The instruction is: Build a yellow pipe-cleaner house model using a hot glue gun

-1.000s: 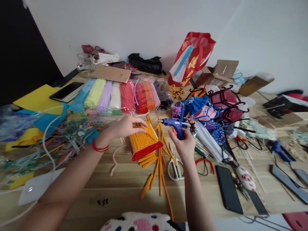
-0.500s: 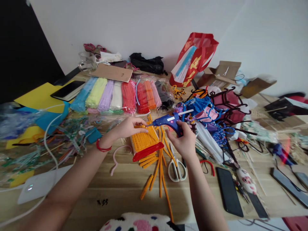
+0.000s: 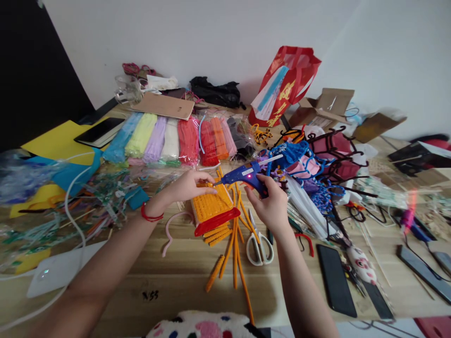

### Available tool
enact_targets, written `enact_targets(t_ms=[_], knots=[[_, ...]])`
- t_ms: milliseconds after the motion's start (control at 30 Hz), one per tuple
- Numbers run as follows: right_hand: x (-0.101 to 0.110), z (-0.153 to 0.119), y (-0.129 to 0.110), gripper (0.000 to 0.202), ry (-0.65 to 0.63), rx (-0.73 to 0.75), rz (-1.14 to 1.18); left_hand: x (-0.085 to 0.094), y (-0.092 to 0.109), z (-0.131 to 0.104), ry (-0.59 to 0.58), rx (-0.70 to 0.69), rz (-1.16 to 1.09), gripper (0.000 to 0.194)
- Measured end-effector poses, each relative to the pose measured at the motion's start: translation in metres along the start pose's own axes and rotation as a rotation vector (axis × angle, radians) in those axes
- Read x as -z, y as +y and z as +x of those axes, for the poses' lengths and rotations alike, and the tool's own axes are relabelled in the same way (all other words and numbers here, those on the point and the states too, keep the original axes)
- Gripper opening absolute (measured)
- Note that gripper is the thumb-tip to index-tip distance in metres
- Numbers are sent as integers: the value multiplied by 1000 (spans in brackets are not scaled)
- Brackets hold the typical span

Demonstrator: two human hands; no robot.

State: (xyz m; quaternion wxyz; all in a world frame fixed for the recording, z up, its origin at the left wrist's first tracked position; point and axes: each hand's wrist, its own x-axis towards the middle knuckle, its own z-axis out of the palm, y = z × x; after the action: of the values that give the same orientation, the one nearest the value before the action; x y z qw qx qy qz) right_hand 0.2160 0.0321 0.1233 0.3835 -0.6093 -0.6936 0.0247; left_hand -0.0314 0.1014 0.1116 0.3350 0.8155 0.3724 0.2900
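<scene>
My right hand (image 3: 269,199) is wrapped round the handle of a blue glue gun (image 3: 244,176) with a lit red light and a white stick in its back. The gun's nozzle points left, close to the fingertips of my left hand (image 3: 192,188). Those fingers pinch a small orange piece at the top of an orange fuzzy block (image 3: 211,206). A red strip (image 3: 216,222) edges the block's near side. Orange pipe cleaners (image 3: 235,258) lie beside and below it. White-handled scissors (image 3: 260,249) rest to the right, near my right wrist.
Bagged coloured pipe cleaners (image 3: 171,141) line the back, with a red bag (image 3: 285,89) and cardboard boxes (image 3: 320,110) farther right. A black phone (image 3: 336,280) lies at right front. A white cable (image 3: 72,211) crosses the left, near a white device (image 3: 63,270).
The glue gun has shifted slightly left and tilted a little, its nozzle nearer my left fingertips. My left hand and the orange block have hardly moved.
</scene>
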Motion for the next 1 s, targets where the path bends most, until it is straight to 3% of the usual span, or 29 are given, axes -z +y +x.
enact_targets(t_ms=[1000], knots=[[9,15,-6,31,-55,88,-41,2,1,0,-9,-31,16,26]])
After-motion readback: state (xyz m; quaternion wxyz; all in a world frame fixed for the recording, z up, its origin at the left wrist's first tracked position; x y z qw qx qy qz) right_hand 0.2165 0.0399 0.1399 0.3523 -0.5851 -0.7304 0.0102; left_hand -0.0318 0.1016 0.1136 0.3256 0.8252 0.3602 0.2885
